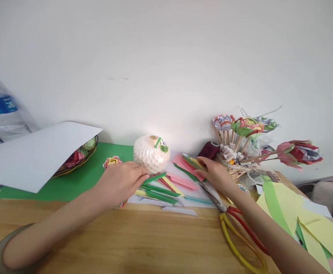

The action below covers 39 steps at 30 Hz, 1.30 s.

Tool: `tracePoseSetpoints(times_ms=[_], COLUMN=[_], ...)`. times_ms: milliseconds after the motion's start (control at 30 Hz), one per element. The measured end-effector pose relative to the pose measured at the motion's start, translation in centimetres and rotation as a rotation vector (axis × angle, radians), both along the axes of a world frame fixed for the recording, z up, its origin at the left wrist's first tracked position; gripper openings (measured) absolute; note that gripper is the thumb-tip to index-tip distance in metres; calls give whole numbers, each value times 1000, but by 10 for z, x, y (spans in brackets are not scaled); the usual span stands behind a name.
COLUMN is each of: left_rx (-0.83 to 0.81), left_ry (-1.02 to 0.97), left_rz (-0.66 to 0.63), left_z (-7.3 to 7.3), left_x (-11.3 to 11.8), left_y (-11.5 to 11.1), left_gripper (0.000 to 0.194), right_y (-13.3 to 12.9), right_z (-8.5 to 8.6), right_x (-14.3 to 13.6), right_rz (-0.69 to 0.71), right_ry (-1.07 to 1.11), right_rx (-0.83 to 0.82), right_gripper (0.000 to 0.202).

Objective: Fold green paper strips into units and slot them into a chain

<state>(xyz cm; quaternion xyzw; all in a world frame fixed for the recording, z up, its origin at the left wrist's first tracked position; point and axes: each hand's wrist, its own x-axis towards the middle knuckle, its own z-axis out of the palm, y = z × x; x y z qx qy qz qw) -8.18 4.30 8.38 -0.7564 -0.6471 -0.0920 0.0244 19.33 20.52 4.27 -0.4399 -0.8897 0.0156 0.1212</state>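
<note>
My left hand is closed over the left end of a loose pile of folded paper strips. Its fingertips meet a green paper strip, though they are partly hidden. Other green strips, pink strips and a pale strip lie to the right of it. My right hand has thumb and fingers around a stack of coloured paper strips. Below that hand lie scissors with one red and one yellow handle, partly under my right forearm.
Behind the strips sits a white foam-netted ball. A folded paper flower is left of it on green card. White paper covers part of a basket. Dark thread, paper flowers and yellow paper are right.
</note>
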Motion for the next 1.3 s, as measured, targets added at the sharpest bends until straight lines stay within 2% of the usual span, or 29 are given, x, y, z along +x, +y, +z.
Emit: tracePoseSetpoints(times_ms=[200, 300, 400, 500, 633, 767, 900, 1067, 1133, 1200, 1300], left_rx=[6, 37, 58, 68, 82, 85, 107, 169, 237, 313, 425], left_ry=[16, 32, 41, 44, 58, 65, 64, 50, 30, -1, -49], left_rz=[-69, -86, -96, -111, -122, -135, -151, -185, -238, -315, -432], left_z=[-3, -5, -6, -8, -9, -10, -10, -12, -11, -8, -5], left_x=[-1, -2, -2, -3, -4, -4, -5, -4, -1, 4, 19], left_y=[0, 1, 1, 1, 1, 1, 0, -1, -4, -8, -20], left_gripper=[32, 33, 34, 34, 36, 37, 39, 40, 39, 36, 29], right_y=[6, 5, 3, 1, -2, -2, 2, 1, -6, -21, -60], right_z=[6, 6, 5, 5, 7, 7, 6, 13, 20, 26, 30], right_x=[10, 11, 10, 8, 5, 4, 6, 3, 1, 0, 3], right_rz=[31, 74, 38, 55, 65, 21, -47, -160, -121, 10, 210], right_ry=[62, 28, -77, -208, -256, -251, -207, -123, -11, 187, 339], right_rx=[111, 298, 492, 601, 608, 592, 571, 555, 551, 535, 447], right_gripper=[26, 19, 20, 17, 14, 21, 16, 23, 24, 23, 20])
